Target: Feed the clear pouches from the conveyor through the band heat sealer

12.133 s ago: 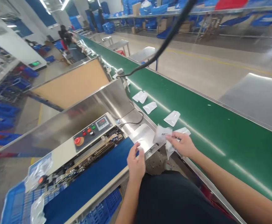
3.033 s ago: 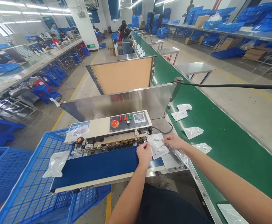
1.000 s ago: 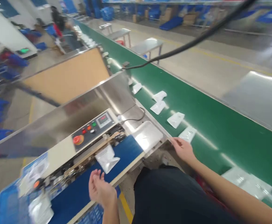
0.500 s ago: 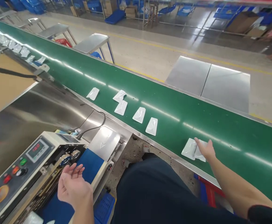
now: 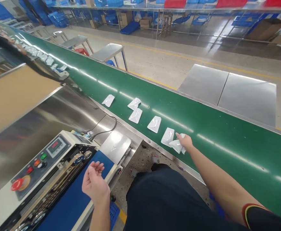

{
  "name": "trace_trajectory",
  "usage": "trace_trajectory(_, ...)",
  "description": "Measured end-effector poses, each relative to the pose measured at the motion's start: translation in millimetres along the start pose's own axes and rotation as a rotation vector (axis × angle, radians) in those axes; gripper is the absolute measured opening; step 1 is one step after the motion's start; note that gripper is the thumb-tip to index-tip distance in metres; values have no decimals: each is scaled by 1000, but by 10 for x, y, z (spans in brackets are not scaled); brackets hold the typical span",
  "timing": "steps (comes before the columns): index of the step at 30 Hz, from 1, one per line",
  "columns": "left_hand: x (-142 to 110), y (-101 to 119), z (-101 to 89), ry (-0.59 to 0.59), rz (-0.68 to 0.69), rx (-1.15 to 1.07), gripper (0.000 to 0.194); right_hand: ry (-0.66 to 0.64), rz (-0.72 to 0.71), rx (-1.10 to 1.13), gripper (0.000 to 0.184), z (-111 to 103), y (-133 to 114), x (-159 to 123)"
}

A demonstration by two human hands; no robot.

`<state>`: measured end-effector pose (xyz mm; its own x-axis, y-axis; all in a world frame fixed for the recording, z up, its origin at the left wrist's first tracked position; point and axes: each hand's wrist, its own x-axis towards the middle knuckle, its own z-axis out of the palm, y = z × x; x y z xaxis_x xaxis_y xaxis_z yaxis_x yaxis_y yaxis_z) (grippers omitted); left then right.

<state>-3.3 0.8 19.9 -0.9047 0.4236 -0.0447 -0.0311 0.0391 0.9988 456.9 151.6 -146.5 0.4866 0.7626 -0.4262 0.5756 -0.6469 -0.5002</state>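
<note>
My right hand (image 5: 185, 142) is closed on a pair of small white pouches (image 5: 176, 146), low over the green conveyor belt (image 5: 217, 150). One held pouch overlaps the edge of a white pouch (image 5: 167, 137) lying flat on the belt. Farther left lie several more white pouches (image 5: 154, 124), two of them touching. My left hand (image 5: 95, 181) hovers above the blue belt (image 5: 73, 195) of a band sealer (image 5: 56, 150), palm up. Its fingers are loosely curled, with nothing in them.
A steel plate (image 5: 116, 144) sits at the sealer's end, near a black cable (image 5: 109, 128). Across the conveyor stand steel tables (image 5: 203, 83). At the far left, a co-worker's arm (image 5: 20, 48) is near more pouches (image 5: 42, 57). A blue crate (image 5: 114, 211) is below the sealer.
My right hand has moved left along the conveyor with the two pouches, up to the nearest lying pouch. My left hand remains over the sealer. The view has shifted slightly.
</note>
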Motion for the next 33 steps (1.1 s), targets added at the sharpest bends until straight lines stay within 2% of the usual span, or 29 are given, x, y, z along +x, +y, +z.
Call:
trace_trajectory(4, -106, -61, -226, -11, -15, 47, 43, -133, -125, -35, 29, 263, -657, -119)
trace_trajectory(6, -180, -99, -352, -30, -19, 106, 46, -184, -239, -50, 29, 289, -943, -320)
trace_trajectory(8, -266, -135, -430, -68, -26, 153, 47, -211, -424, -51, 33, 250, -1222, -614)
trace_trajectory(10, -341, -155, -422, -155, -1, 201, 46, -232, -675, -12, 34, 183, -1504, -983)
trace_trajectory(12, -384, -157, -327, -263, 59, 253, 44, -301, -925, 67, 33, 144, -1782, -1395)
trace_trajectory(13, -390, -153, -260, -309, 92, 266, 45, -367, -1014, 106, 32, 151, -1914, -1602)
trace_trajectory(15, -379, -148, -127, -377, 136, 243, 48, -541, -1104, 149, 31, 229, -2147, -1983)
trace_trajectory(18, -339, -167, -30, -410, 128, 166, 42, -770, -1093, 136, 31, 450, -2381, -2394)
trace_trajectory(20, -317, -198, -60, -346, 81, 153, 45, -841, -1076, 104, 32, 597, -2458, -2541)
trace_trajectory(23, -277, -260, -166, -258, 38, 169, 46, -902, -1075, 65, 36, 756, -2510, -2618)
trace_trajectory(25, -213, -310, -208, -266, 42, 186, 45, -900, -1066, 40, 40, 850, -2551, -2606)
trace_trajectory(27, -94, -375, -194, -228, -19, 182, 45, -838, -1025, 9, 41, 967, -2630, -2554)
trace_trajectory(29, 74, -460, -130, -133, -166, 132, 45, -769, -914, -32, 38, 1116, -2756, -2477)
trace_trajectory(31, 254, -557, -47, -52, -298, 70, 42, -763, -762, -75, 34, 1285, -2916, -2404)
trace_trajectory(33, 408, -650, 21, -11, -354, 28, 39, -782, -659, -114, 30, 1449, -3085, -2372)
